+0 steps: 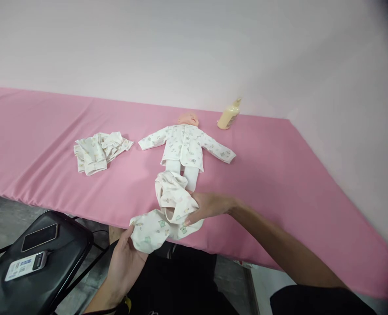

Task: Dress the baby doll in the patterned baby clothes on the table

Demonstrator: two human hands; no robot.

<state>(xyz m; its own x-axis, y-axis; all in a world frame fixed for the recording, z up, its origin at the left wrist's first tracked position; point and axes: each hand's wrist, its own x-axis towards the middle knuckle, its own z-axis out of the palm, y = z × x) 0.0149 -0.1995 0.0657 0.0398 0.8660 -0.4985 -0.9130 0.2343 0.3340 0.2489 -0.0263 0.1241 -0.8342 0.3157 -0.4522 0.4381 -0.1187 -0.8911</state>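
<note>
A baby doll [188, 119] lies on its back on the pink-covered table [273, 175], dressed in a white printed baby jacket [184, 146] with its sleeves spread. Below the jacket hem show its white legs [191, 175]. At the feet are bunched cream baby pants [151, 229] with small green animal prints. My left hand [126, 258] pinches their lower left end just past the table's front edge. My right hand [205, 208] grips the gathered part beside the doll's foot, thumb on top. Folds of cloth hide the lower end of one leg.
Another crumpled printed baby garment [98, 151] lies to the left. A pale yellow pump bottle [228, 117] stands at the back near the wall. A black chair [59, 262] at lower left bears a phone [39, 237] and a white device [26, 266].
</note>
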